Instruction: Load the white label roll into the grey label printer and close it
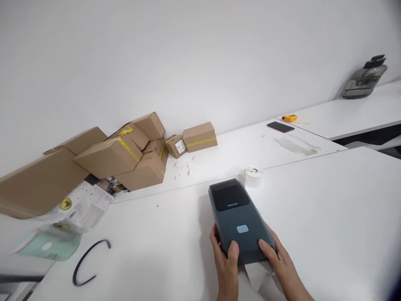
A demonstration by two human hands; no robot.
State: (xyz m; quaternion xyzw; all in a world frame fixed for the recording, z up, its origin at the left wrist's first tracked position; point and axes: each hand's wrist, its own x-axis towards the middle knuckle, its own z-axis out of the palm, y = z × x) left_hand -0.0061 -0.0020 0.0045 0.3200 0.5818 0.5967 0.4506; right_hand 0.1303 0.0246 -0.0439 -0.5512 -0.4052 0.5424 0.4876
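Left hand (pixel 226 265) and right hand (pixel 279 259) held a long gadget (pixel 239 217) pointing to eleven o'clock. A roll (pixel 253 179) sat near one.

The device (pixel 237 218) is slate blue with a black panel (pixel 230 195) and pale blue button (pixel 242 228); the boxes (pixel 108 158) are brown, striped with yellow tape (pixel 128 149). Worktop (pixel 150 246) and paper roll (pixel 253 179) are white, the tape measure (pixel 289 118) orange-yellow, the pouch (pixel 61 246) mint green.

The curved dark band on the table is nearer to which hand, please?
Left: the left hand is right of the curved dark band; the right hand is farther right, across the device.
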